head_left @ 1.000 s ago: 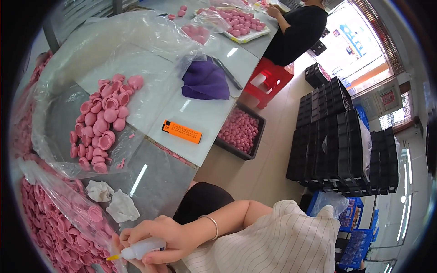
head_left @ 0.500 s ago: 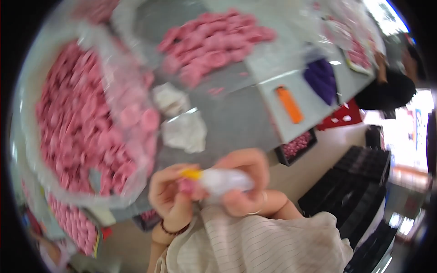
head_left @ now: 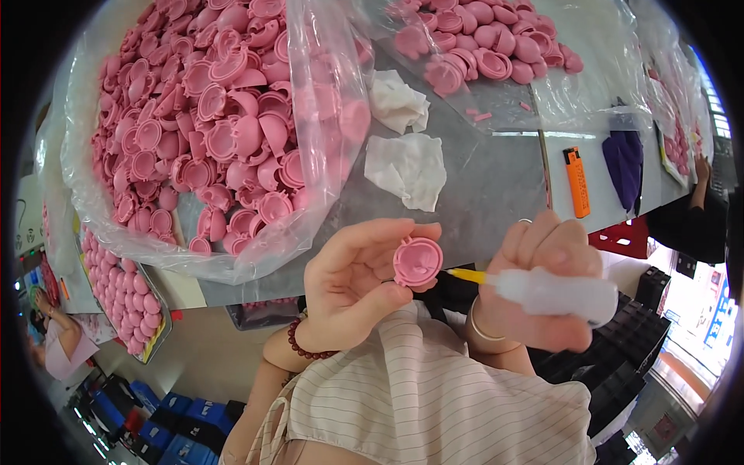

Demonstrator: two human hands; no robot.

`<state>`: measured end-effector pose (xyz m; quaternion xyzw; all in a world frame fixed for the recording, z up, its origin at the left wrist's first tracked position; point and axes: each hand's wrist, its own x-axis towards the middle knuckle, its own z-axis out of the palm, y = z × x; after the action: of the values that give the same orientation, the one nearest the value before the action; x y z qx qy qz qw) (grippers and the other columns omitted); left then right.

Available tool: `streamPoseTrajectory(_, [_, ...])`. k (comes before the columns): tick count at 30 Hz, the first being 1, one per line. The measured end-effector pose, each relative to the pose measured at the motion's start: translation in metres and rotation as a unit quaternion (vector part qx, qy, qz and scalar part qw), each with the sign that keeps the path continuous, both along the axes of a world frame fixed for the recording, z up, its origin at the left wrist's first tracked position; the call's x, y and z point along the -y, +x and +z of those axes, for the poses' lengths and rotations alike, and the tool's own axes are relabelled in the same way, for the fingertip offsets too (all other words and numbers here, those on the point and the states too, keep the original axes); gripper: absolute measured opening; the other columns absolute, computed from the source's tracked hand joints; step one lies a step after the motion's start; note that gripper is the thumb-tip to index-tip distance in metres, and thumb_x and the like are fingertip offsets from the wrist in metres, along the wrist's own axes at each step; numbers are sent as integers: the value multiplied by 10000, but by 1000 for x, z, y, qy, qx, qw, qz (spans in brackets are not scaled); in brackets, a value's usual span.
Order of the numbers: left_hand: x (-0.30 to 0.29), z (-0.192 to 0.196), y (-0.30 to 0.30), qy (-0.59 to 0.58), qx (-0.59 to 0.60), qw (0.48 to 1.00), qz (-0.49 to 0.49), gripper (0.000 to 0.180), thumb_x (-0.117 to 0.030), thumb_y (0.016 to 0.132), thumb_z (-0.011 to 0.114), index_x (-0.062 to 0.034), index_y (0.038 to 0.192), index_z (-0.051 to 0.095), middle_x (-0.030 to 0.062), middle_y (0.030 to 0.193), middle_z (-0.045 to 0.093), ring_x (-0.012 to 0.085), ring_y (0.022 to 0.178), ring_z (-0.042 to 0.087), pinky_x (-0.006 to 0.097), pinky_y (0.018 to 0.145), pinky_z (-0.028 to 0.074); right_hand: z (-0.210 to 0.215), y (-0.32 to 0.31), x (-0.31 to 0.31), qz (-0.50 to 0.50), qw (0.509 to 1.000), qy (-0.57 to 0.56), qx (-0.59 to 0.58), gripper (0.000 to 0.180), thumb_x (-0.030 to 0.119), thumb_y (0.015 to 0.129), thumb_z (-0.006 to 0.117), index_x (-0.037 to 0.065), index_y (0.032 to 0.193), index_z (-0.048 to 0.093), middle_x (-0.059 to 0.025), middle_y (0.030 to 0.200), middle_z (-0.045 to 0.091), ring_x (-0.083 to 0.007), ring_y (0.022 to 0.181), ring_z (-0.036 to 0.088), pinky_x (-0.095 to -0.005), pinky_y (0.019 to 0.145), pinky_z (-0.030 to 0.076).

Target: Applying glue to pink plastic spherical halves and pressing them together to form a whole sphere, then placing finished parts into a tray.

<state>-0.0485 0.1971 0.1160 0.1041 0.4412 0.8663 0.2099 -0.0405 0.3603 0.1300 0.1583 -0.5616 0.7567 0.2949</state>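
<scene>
2 bare hands: both at the near edge of the grey table (head_left: 480, 182), in front of a striped top (head_left: 434, 387).
Left hand (head_left: 349, 283): gripping 1 round pink shell (head_left: 418, 262) between thumb and fingers; a dark red beaded bracelet (head_left: 302, 345) circles the wrist.
Pink shell position: upright in that grip, hollow side toward the camera.
Right hand (head_left: 542, 252): closed around 1 translucent white bottle (head_left: 554, 296), which lies nearly level.
Yellow nozzle (head_left: 469, 275): points left, its tip just beside the shell's rim; I cannot tell whether they touch.
Clear plastic bag (head_left: 329, 155): stands open on the left, full of loose pink shells (head_left: 232, 139).
White tissues (head_left: 408, 170): 2, crumpled, between the bag and another pink heap (head_left: 496, 46).
Orange case (head_left: 576, 182): on the right, near a purple cloth (head_left: 622, 167).
Far left: 1 tray (head_left: 159, 341) of rounded pink pieces (head_left: 124, 287), with 1 co-worker (head_left: 66, 349) beyond.
</scene>
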Motion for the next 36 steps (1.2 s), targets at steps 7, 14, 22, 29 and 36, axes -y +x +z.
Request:
streamPoseTrajectory(7, [4, -8, -2, 53, -10, 998, -10, 446, -4, 740, 568, 59, 1135, 370, 256, 1150, 434, 227, 985, 507, 322, 824, 426, -5, -4, 4, -61, 978, 183, -73, 711, 608, 782, 346, -66, 882, 552, -52, 651, 439, -103, 476, 350, -218, 354, 200])
streamPoseTrajectory(14, [2, -2, 1, 16, 27, 999, -4, 452, -70, 734, 625, 40, 1107, 393, 264, 1103, 472, 227, 914, 559, 309, 788, 453, -5, -1, 4, -88, 978, 181, -50, 723, 603, 800, 294, -68, 846, 558, -45, 611, 425, -102, 445, 340, -224, 347, 194])
streamPoseTrajectory(22, [4, -8, -1, 50, -15, 998, -22, 424, 9, 742, 569, 60, 1121, 385, 267, 1137, 439, 230, 988, 514, 309, 822, 436, 3, 5, 0, -93, 980, 176, -20, 584, 541, 801, 372, -5, 714, 561, -121, 786, 597, -165, 478, 458, -261, 397, 339])
streamPoseTrajectory(29, [4, -10, -2, 102, -41, 993, -34, 404, 84, 753, 516, 82, 1134, 379, 276, 1169, 406, 239, 1029, 491, 330, 850, 424, -1, 0, 12, -129, 972, 196, -27, 635, 558, 805, 343, -40, 800, 557, -77, 702, 497, -138, 482, 391, -243, 386, 261])
streamPoseTrajectory(36, [7, -9, -2, 75, -44, 996, -34, 393, 86, 752, 515, 90, 1124, 389, 275, 1160, 417, 239, 1025, 494, 320, 842, 428, 3, 4, 3, -104, 976, 186, -40, 588, 531, 799, 379, -31, 798, 553, -116, 785, 585, -155, 498, 442, -263, 408, 336])
